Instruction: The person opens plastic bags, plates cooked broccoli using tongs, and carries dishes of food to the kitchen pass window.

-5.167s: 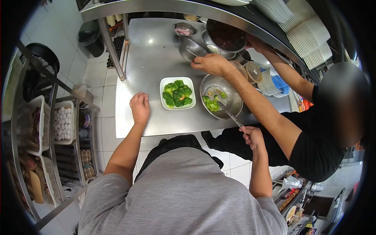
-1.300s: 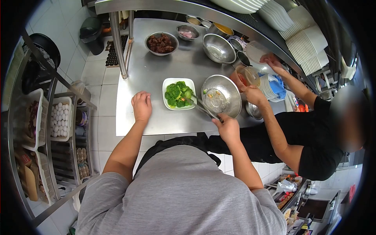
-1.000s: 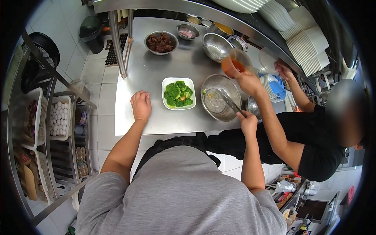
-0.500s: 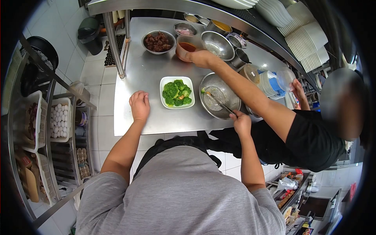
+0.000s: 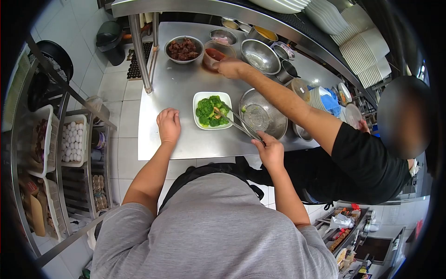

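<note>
My right hand [image 5: 271, 149] is closed round metal tongs [image 5: 240, 127], whose tips reach into the broccoli [image 5: 212, 111] in a square white dish [image 5: 196, 120]. Just right of the dish, under the tongs, is a steel bowl [image 5: 278, 122] with a small green piece in it. My left hand [image 5: 168, 124] rests on the steel table [image 5: 181, 148] left of the dish, holding nothing, its fingers slightly curled. Beyond the dish, a co-worker's hand [image 5: 231, 68] holds a tub of red sauce [image 5: 213, 54] close to a bowl of dark brown pieces [image 5: 184, 49].
The co-worker's forearm [image 5: 283, 95] crosses above the steel bowl from the right. An empty-looking steel bowl [image 5: 260, 56], a dark pot [image 5: 287, 71] and stacked plates [image 5: 320, 101] stand along the back right. A metal shelf [image 5: 186, 7] spans the table's far side.
My right hand has swung the tongs left from the steel bowl to the dish. The co-worker's hand brought the sauce tub from the right to beside the brown pieces. My left hand stays put.
</note>
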Demonstrator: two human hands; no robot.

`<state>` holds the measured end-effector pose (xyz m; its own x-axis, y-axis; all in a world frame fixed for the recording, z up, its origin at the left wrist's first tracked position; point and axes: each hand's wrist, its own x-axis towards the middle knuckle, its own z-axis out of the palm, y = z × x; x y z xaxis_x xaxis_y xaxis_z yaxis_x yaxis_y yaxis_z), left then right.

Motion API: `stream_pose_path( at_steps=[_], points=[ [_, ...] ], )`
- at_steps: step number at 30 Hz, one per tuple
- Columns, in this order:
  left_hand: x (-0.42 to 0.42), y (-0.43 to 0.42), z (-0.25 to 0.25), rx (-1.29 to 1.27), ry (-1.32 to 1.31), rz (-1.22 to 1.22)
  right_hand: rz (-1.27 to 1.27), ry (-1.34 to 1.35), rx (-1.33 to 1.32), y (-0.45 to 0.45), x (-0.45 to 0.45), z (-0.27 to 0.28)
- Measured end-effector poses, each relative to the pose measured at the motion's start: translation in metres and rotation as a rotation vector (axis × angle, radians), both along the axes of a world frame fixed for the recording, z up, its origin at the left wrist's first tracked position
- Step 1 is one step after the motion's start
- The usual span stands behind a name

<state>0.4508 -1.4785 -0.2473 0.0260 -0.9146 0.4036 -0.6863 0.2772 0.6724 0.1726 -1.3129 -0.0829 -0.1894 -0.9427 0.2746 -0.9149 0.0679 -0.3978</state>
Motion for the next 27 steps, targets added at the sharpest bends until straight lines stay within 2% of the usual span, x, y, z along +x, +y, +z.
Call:
stream_pose_path(
  at_steps=[1, 3, 5, 8, 10, 11, 13, 14, 16, 17, 20, 23, 24, 25, 27],
  points=[
    [0.0, 0.0, 0.0, -0.004, 0.004, -0.005, 0.001, 0.001, 0.0, 0.002, -0.003, 0.002],
    [-0.001, -0.001, -0.001, -0.012, 0.007, 0.001, -0.188, -0.247, 0.01, 0.004, -0.012, 0.009],
    [-0.001, -0.001, -0.001, -0.015, 0.008, 0.007, -0.351, -0.304, -0.027, 0.004, -0.039, -0.003],
    [0.0, 0.001, 0.0, -0.001, 0.006, -0.002, -0.419, -0.307, 0.065, 0.0, -0.081, -0.027],
    [0.0, 0.0, 0.0, -0.002, 0.001, 0.001, -0.491, -0.553, 0.27, -0.008, -0.086, -0.026],
    [-0.001, -0.001, 0.0, -0.006, -0.001, 0.002, -0.489, -0.556, 0.267, -0.009, -0.085, -0.026],
    [0.0, 0.0, 0.0, 0.006, 0.02, 0.001, -0.392, -0.276, 0.218, -0.009, -0.076, -0.027],
    [0.001, 0.001, 0.0, 0.006, 0.016, 0.0, -0.392, -0.28, 0.219, -0.008, -0.071, -0.026],
    [0.001, 0.001, 0.001, 0.01, 0.007, -0.009, -0.347, 0.004, 0.172, 0.0, -0.061, -0.019],
    [0.001, 0.0, 0.0, 0.009, 0.004, -0.01, -0.348, 0.001, 0.172, 0.004, -0.059, -0.018],
    [0.001, -0.002, 0.002, -0.007, -0.01, -0.003, -0.326, -0.277, 0.014, 0.009, -0.054, -0.012],
    [0.0, 0.001, 0.002, 0.019, -0.01, -0.018, -0.228, -0.441, 0.046, 0.008, -0.025, -0.001],
    [0.0, 0.0, 0.001, 0.019, -0.009, -0.014, -0.207, -0.292, 0.165, 0.006, -0.008, 0.015],
    [0.0, -0.001, 0.001, 0.016, -0.008, -0.01, -0.101, -0.174, 0.084, 0.003, -0.004, 0.007],
    [0.0, -0.004, 0.001, 0.011, 0.007, -0.016, -0.134, -0.217, 0.047, 0.004, 0.0, 0.007]
  ],
)
